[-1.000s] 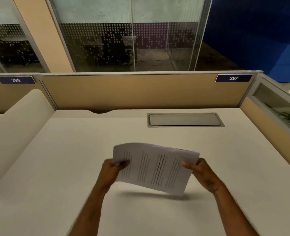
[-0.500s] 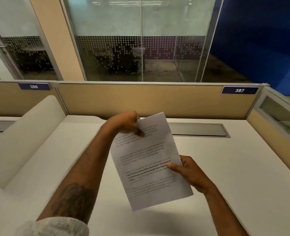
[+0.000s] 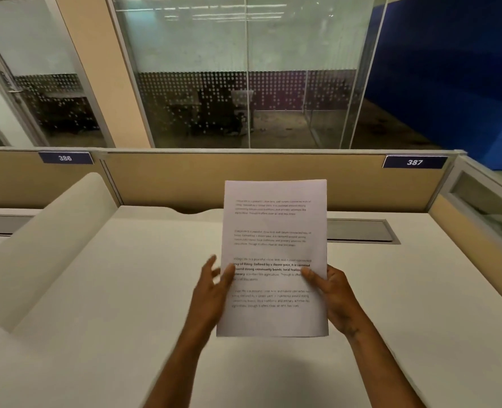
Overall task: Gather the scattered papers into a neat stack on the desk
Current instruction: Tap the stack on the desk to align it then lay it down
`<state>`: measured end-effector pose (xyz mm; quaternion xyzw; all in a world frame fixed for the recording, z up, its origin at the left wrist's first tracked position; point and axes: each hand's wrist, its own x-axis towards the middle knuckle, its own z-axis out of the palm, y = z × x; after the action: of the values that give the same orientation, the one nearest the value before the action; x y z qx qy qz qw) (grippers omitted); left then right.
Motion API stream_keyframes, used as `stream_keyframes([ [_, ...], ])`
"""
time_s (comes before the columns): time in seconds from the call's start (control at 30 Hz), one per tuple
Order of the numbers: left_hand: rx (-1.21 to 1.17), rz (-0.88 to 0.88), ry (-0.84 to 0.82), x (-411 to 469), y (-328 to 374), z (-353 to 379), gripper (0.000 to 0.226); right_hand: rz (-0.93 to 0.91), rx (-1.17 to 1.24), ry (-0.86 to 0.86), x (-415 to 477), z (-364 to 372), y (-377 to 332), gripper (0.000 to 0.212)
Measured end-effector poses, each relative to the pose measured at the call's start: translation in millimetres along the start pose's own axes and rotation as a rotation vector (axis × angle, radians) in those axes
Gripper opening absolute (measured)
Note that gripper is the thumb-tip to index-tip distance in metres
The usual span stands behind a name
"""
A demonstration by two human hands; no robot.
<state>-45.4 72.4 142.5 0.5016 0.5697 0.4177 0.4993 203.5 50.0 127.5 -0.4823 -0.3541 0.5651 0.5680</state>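
Note:
A stack of white printed papers [image 3: 274, 248] stands upright in portrait orientation above the white desk [image 3: 126, 290], its printed side toward me. My right hand [image 3: 333, 298] grips its right edge, thumb across the text. My left hand [image 3: 211, 293] is at the left edge with fingers spread and blurred; only its thumb touches the sheet's front. The bottom edge hangs a little above the desk.
A tan partition [image 3: 244, 178] with labels 386 [image 3: 65, 158] and 387 [image 3: 414, 162] closes the far side. A grey cable flap [image 3: 358, 231] lies in the desk behind the papers. A cream divider [image 3: 38, 240] rises on the left, a glass side panel [image 3: 485, 207] on the right.
The papers turned from a tilted, landscape hold to upright portrait and squared up. My left hand came down from the top corner to the left edge; my right hand kept its grip.

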Motion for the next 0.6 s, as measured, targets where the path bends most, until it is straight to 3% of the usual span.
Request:
stream_keyframes([
  [0.1,-0.064,-0.006,-0.047,-9,-23,9,0.033,0.015,0.004,0.031,6,0,1,0.025],
  [0.17,-0.102,0.007,-0.051,-13,-26,14,0.025,0.024,-0.015,0.043,10,-1,1,0.024],
  [0.47,-0.034,-0.05,-0.139,-13,-28,17,0.027,0.036,-0.068,0.062,26,-14,-5,0.018],
  [0.6,-0.042,-0.015,-0.093,-3,-27,20,0.026,0.038,-0.092,-0.004,31,-14,-8,0.026],
])
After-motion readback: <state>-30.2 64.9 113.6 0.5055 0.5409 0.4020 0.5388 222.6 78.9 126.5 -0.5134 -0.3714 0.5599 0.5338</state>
